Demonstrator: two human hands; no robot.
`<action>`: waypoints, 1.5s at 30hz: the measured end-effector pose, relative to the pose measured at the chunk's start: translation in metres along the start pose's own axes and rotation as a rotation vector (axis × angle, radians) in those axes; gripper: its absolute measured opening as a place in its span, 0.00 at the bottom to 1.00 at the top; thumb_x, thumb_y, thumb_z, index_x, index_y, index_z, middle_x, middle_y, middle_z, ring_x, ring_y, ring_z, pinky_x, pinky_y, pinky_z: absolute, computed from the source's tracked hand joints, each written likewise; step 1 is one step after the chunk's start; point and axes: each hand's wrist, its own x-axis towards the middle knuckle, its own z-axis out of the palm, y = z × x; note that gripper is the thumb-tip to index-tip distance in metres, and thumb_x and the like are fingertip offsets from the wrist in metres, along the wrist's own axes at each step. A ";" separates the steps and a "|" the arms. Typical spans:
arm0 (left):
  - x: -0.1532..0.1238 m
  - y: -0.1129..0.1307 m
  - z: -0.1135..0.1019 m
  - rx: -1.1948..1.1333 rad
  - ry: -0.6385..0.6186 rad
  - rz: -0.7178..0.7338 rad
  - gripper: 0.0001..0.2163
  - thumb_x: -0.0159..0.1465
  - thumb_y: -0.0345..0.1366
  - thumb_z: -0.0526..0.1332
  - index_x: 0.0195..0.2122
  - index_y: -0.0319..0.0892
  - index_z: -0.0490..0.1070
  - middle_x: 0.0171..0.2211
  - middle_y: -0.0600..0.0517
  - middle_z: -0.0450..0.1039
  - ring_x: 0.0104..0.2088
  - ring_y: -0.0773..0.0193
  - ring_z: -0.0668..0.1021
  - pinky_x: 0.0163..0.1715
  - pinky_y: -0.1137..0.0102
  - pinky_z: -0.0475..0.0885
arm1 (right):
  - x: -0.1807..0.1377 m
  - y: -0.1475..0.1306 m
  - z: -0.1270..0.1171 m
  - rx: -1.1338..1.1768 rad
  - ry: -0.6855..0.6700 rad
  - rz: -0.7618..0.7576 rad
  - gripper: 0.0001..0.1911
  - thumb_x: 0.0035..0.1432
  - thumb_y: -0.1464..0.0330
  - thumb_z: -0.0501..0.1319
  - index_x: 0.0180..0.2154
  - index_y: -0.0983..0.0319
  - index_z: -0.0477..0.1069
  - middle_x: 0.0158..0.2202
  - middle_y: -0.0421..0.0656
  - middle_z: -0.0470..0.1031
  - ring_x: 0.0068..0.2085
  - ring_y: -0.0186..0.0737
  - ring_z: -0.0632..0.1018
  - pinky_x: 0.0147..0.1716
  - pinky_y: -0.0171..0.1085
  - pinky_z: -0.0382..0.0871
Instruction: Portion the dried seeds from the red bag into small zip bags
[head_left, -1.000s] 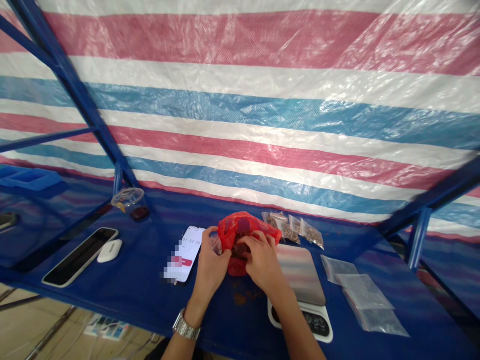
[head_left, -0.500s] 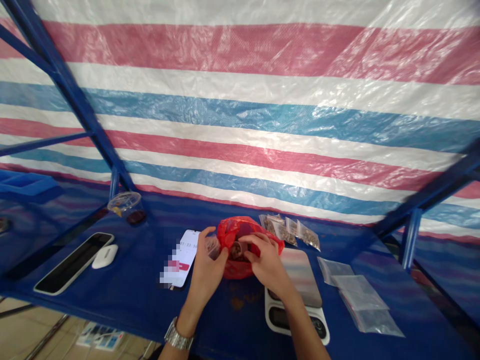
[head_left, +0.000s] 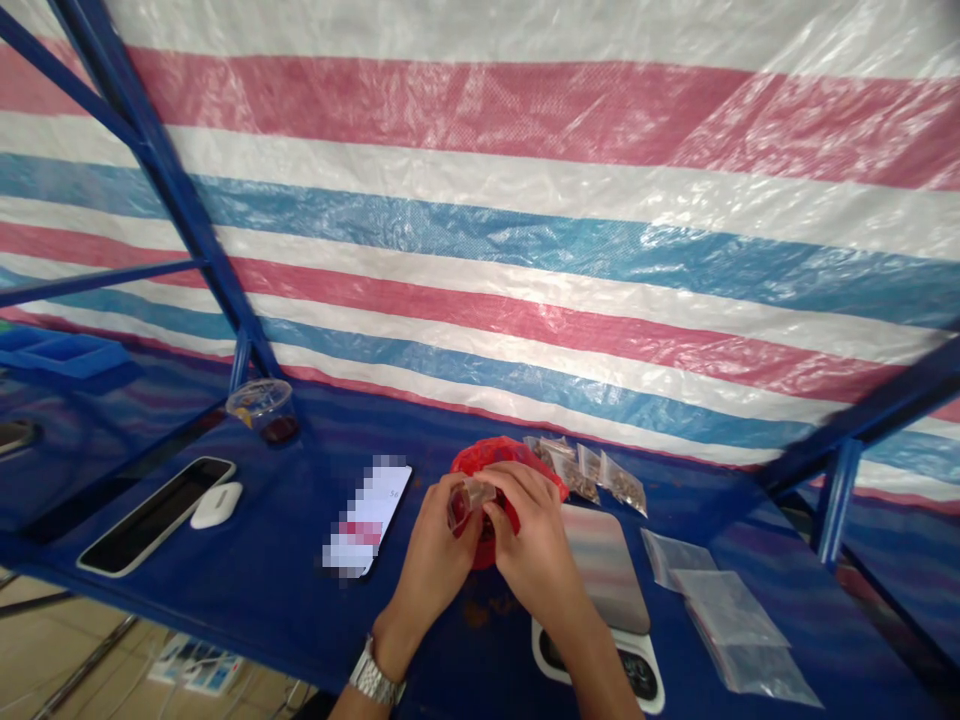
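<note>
My left hand [head_left: 436, 552] and my right hand [head_left: 534, 545] meet in front of a red plastic bag [head_left: 486, 460] that sits on the blue shelf [head_left: 247, 590]. Between the fingertips of both hands is a small clear zip bag [head_left: 466, 495] with brownish bits inside. My left wrist wears a metal watch [head_left: 373, 680]. The red bag is partly hidden behind my fingers.
A digital scale [head_left: 607, 590] lies right of my hands, with several filled small bags [head_left: 592, 470] behind it and empty clear bags [head_left: 720, 610] further right. A phone [head_left: 369, 517] lies left of my hands; another phone [head_left: 154, 515], a white earbud case [head_left: 216, 504] and a plastic cup [head_left: 262, 408] stand farther left.
My hands have come out of the red bag's mouth and now hold a small clear bag between them, slightly nearer to me. The view shifted a little.
</note>
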 end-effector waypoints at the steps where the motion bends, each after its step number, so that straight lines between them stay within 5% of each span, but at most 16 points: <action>1: 0.000 -0.001 0.000 0.012 0.002 0.009 0.13 0.65 0.33 0.62 0.51 0.45 0.71 0.47 0.45 0.77 0.50 0.53 0.79 0.52 0.58 0.73 | 0.000 -0.002 0.001 -0.041 0.002 -0.041 0.16 0.67 0.75 0.55 0.50 0.55 0.75 0.52 0.44 0.79 0.54 0.47 0.76 0.57 0.50 0.61; 9: -0.002 -0.001 -0.001 -0.052 -0.010 0.053 0.16 0.65 0.30 0.62 0.54 0.45 0.71 0.48 0.46 0.77 0.50 0.54 0.79 0.51 0.59 0.74 | -0.002 -0.005 0.001 -0.168 -0.002 -0.210 0.21 0.67 0.78 0.53 0.55 0.56 0.74 0.53 0.45 0.78 0.55 0.47 0.75 0.57 0.49 0.64; 21: -0.002 -0.009 -0.001 -0.020 0.032 0.065 0.17 0.63 0.26 0.60 0.53 0.45 0.69 0.47 0.46 0.74 0.48 0.55 0.78 0.52 0.59 0.73 | -0.002 0.004 -0.003 -0.062 -0.024 -0.092 0.19 0.69 0.72 0.56 0.56 0.53 0.75 0.56 0.45 0.77 0.56 0.46 0.76 0.58 0.48 0.70; 27: -0.001 -0.002 -0.007 0.099 0.232 0.126 0.17 0.65 0.26 0.58 0.54 0.46 0.64 0.50 0.46 0.67 0.50 0.57 0.73 0.53 0.60 0.71 | -0.005 0.032 -0.004 -0.079 0.033 0.054 0.17 0.68 0.68 0.60 0.56 0.54 0.76 0.56 0.48 0.77 0.58 0.52 0.75 0.61 0.57 0.67; 31: -0.005 0.012 -0.011 0.055 0.305 0.265 0.18 0.65 0.27 0.58 0.55 0.46 0.60 0.50 0.46 0.64 0.46 0.59 0.74 0.47 0.63 0.73 | -0.007 0.023 -0.004 -0.020 0.027 0.043 0.18 0.68 0.66 0.61 0.58 0.53 0.74 0.60 0.49 0.73 0.62 0.52 0.73 0.63 0.55 0.66; 37: -0.023 0.030 -0.004 -0.172 0.079 0.167 0.22 0.56 0.23 0.56 0.51 0.48 0.60 0.48 0.49 0.64 0.49 0.59 0.75 0.50 0.62 0.74 | 0.000 -0.009 -0.020 0.321 -0.119 0.064 0.14 0.69 0.64 0.59 0.54 0.55 0.75 0.52 0.46 0.78 0.55 0.44 0.77 0.57 0.44 0.72; 41: -0.027 0.032 0.000 -0.442 -0.093 0.018 0.21 0.56 0.25 0.59 0.49 0.49 0.56 0.48 0.51 0.64 0.46 0.62 0.76 0.44 0.65 0.76 | 0.000 -0.007 -0.027 0.422 -0.168 0.137 0.09 0.69 0.63 0.60 0.40 0.59 0.77 0.40 0.43 0.80 0.44 0.41 0.80 0.48 0.39 0.74; 45: -0.023 0.040 0.000 -0.552 -0.295 -0.143 0.20 0.61 0.33 0.64 0.48 0.50 0.55 0.47 0.51 0.70 0.42 0.62 0.78 0.39 0.67 0.77 | -0.003 0.004 -0.042 0.442 -0.127 0.276 0.12 0.67 0.59 0.61 0.38 0.60 0.78 0.35 0.42 0.80 0.37 0.39 0.79 0.39 0.36 0.73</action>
